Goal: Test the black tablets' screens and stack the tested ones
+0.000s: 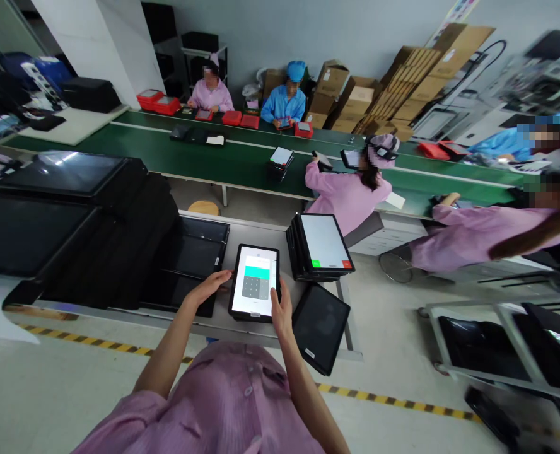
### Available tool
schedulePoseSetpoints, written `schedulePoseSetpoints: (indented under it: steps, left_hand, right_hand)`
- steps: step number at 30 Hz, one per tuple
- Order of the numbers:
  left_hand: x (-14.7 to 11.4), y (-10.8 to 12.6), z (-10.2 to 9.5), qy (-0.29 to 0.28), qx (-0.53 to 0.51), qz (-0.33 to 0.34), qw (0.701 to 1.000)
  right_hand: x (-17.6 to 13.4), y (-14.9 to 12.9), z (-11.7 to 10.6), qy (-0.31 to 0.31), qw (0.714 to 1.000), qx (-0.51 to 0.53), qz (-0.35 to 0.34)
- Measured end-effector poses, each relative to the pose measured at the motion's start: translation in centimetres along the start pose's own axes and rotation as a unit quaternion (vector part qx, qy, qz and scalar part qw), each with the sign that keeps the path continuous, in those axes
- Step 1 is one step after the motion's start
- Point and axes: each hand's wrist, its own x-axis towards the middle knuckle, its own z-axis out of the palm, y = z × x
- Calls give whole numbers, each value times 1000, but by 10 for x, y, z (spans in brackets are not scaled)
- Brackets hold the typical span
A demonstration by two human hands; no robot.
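A tablet (255,284) with a lit screen lies in front of me, showing a number keypad under a teal band. It seems to rest on at least one other dark tablet. My right hand (282,308) is closed on its right edge, with the thumb over the screen. On the other side my left hand (209,289) has its fingers stretched out, their tips at the tablet's left edge. To the right stands a stack of tablets (325,243), the top one showing a white screen with green and red corners. Nearer me lies a dark tablet (321,328).
Black trays (199,246) are on the left of the metal cart top (242,236), beside a tall black tray stack (119,233). Beyond runs a green conveyor bench (242,161) where several people work. Another cart (478,315) stands at right.
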Motion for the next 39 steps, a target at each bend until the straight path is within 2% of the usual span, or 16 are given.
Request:
schedulePoseSetpoints:
  steps: [3, 11, 21, 27, 29, 32, 35, 39]
  left_hand:
    - [-2, -4, -9, -58, -24, 10, 998]
    - [1, -24, -28, -129, -86, -8, 988]
    - [5, -28, -27, -129, -132, -10, 983]
    - [5, -30, -26, -126, -140, -1, 982]
    - [4, -31, -26, -127, -144, 6, 981]
    - [2, -31, -25, -127, -147, 10, 981]
    - [1, -30, -25, -126, -148, 6, 981]
    - [-1, -27, -23, -128, -147, 12, 981]
  right_hand:
    - [0, 1, 0, 3, 1000, -6, -3]
    - [1, 4, 1, 9, 1000, -5, -9]
    - [1, 2, 1, 7, 1000, 8, -2]
    - [7, -10, -13, -18, 1000, 19, 11]
    - [9, -20, -18, -1, 1000, -12, -26]
    - [13, -38, -21, 21, 986, -84, -139]
    - [19, -53, -18, -14, 968, -131, -212]
    - [30, -59, -16, -76, 951, -169, -249]
